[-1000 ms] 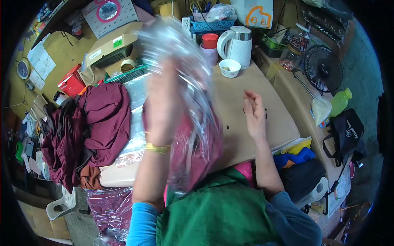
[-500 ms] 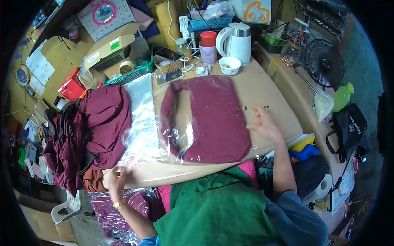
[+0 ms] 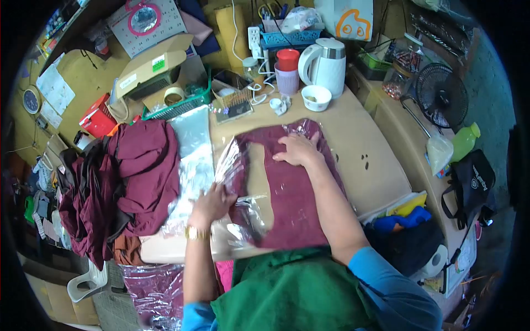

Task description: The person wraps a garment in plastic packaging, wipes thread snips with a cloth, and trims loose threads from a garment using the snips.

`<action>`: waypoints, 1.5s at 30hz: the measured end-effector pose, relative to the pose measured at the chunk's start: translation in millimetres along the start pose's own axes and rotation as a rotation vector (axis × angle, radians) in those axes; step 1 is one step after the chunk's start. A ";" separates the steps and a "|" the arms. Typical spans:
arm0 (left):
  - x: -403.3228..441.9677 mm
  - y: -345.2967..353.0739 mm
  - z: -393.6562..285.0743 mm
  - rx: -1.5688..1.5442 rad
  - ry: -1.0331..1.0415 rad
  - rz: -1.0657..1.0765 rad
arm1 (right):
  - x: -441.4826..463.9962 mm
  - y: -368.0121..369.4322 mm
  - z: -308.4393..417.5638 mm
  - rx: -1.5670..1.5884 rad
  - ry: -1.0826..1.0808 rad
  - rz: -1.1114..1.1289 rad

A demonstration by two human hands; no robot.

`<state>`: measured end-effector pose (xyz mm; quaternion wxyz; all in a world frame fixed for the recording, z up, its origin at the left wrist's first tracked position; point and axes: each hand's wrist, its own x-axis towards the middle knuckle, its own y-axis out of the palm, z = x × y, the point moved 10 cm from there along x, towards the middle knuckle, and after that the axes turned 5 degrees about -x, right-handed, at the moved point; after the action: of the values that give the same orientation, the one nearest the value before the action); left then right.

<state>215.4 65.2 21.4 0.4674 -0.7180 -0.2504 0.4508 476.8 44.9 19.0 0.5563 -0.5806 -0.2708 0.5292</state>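
Observation:
A folded maroon garment [image 3: 295,204] lies flat on the table inside a clear plastic bag [image 3: 255,212], whose loose, shiny side wrinkles toward the left. My right hand [image 3: 298,150] rests palm down on the upper part of the packed garment, fingers spread. At the bag's left edge, my left hand [image 3: 213,203] touches the plastic with its fingers stretched out. Beside that hand is a stack of clear, silvery plastic bags [image 3: 193,149]. Farther left, more maroon garments [image 3: 144,171] with dark trim are heaped, partly hanging over the table's edge.
Along the back stand a white kettle [image 3: 326,69], a white bowl [image 3: 316,98], a lilac cup [image 3: 287,80] with a red lid and a green basket [image 3: 179,107]. A black fan [image 3: 441,96] is on the right. Below the front edge lies another wrapped maroon bundle [image 3: 154,289].
My right hand has moved from beside the package onto its top. My left hand has risen from the table's front edge to the bag's left side. The package sits slightly nearer to me.

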 end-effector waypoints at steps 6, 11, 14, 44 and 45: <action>2.3 -21.2 10.4 -0.079 -0.117 -0.318 | 11.6 1.5 30.0 0.009 -0.057 -0.429; 28.3 4.8 63.7 -0.110 -0.125 -0.596 | 12.9 14.5 28.2 0.009 -0.107 -0.528; 26.1 7.3 67.3 -0.081 -0.162 -0.604 | 10.0 9.4 27.9 -0.028 -0.098 -0.554; -112.8 0.6 164.2 -0.500 -0.125 -1.045 | -148.5 37.4 1.2 0.237 -0.207 -0.599; -143.1 -4.0 174.7 -0.379 -0.125 -1.099 | -144.1 39.0 12.0 0.361 -0.289 -0.592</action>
<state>-5.4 33.0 56.8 0.4804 -0.5258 -0.6896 0.1310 412.8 -90.1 29.9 0.7349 -0.2891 -0.4048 0.4609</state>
